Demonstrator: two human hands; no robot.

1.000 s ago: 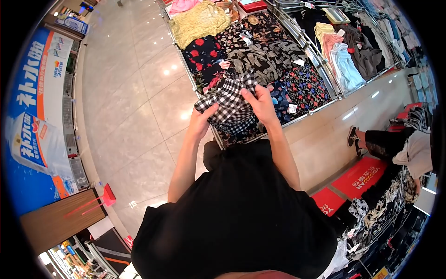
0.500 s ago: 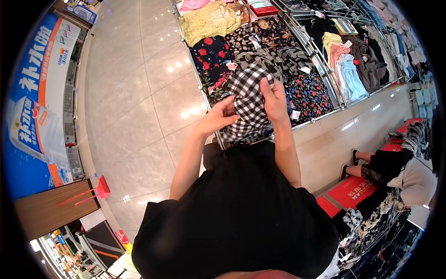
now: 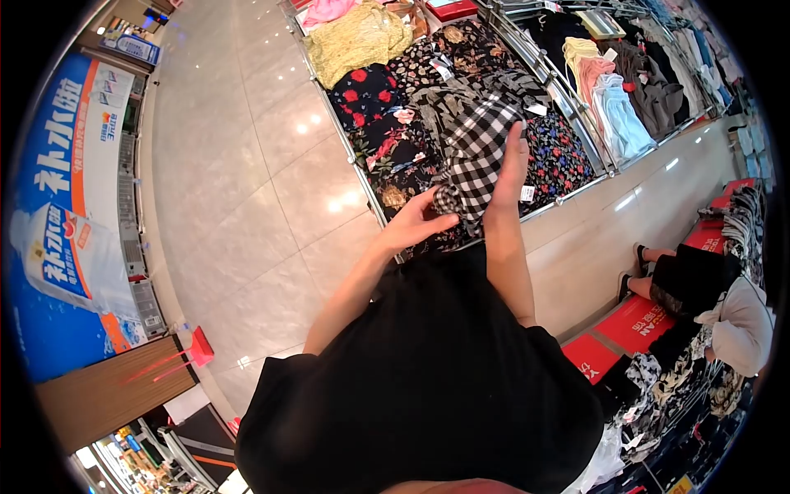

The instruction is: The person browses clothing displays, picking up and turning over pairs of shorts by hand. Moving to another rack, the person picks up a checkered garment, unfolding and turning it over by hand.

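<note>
A black-and-white checked garment (image 3: 477,152), folded narrow, lies over the patterned clothes on the display table. My left hand (image 3: 415,222) is at its near left end, thumb and fingers apart around a bunched edge. Along the garment's right side my right hand (image 3: 510,169) rests with its fingers stretched up and its palm turned toward the cloth. Beneath and around it are a black floral garment with red roses (image 3: 362,95), a grey-and-black patterned one (image 3: 432,103) and a dark one with small blue and red flowers (image 3: 555,156).
The display table has a metal rail (image 3: 350,152). Yellow cloth (image 3: 358,41) lies at its far left. A second bin with light blue clothing (image 3: 617,123) stands right. A person (image 3: 736,325) is at the lower right beside hanging clothes. A red dustpan (image 3: 199,347) is at left.
The checked garment has moved right and lies flatter and narrower. My right hand has shifted right and its fingers have straightened. My left hand has moved right and down since the earliest frame.
</note>
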